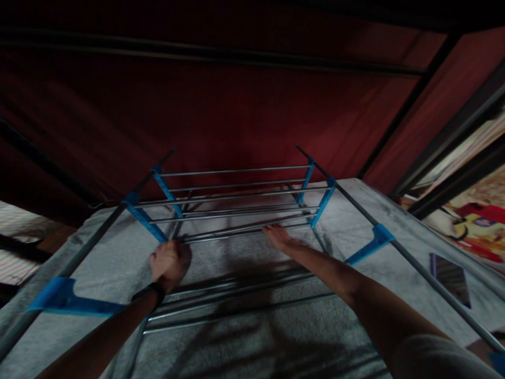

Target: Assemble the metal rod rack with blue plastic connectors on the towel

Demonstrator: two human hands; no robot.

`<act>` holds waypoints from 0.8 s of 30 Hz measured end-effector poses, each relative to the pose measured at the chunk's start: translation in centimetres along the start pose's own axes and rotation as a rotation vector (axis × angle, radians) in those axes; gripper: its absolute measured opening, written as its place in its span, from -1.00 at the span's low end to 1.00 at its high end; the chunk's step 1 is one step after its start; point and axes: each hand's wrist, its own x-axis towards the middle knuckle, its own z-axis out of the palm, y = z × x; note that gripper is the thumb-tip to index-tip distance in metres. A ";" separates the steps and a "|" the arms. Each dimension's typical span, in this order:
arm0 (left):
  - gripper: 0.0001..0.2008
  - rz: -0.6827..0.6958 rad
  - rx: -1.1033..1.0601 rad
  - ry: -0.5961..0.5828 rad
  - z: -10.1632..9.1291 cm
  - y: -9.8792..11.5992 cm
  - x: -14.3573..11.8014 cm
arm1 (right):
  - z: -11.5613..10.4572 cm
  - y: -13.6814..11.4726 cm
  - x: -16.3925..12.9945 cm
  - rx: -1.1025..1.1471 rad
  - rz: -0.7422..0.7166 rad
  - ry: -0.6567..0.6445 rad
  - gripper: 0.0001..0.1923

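Note:
A shoe-rack-like frame of grey metal tubes and blue plastic connectors stands in front of me. My left hand [169,263], with a dark band at the wrist, is closed around the lower end of a left blue connector [144,220], where the crossbars meet it. The fingers partly hide that joint. My right hand [277,237] reaches in from the right, its fingers bent over a metal tube [236,230] that runs across the frame towards my left hand. Nearer to me, another blue connector [67,297] sits on the left long pole [94,239].
The frame rests on a grey cloth surface [355,331]. A dark phone-like device [451,279] lies at the right, outside the right pole [357,202]. Behind hangs dark red fabric [236,116] with a black bar [221,52] across it. Colourful printed cloth [481,223] shows at far right.

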 end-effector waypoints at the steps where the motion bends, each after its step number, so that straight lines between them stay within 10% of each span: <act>1: -0.72 0.154 0.009 -0.037 0.2 0.7 -0.5 | 0.0 0.1 0.1 -0.004 0.003 -0.008 -0.58; 7: -0.54 0.684 -0.063 -0.133 2.2 5.6 -1.1 | 0.3 0.4 0.5 -0.025 0.007 -0.033 -0.55; 24: -0.59 0.634 0.215 -0.240 1.3 10.7 2.3 | 0.2 2.0 -2.0 -0.017 -0.090 0.049 -0.52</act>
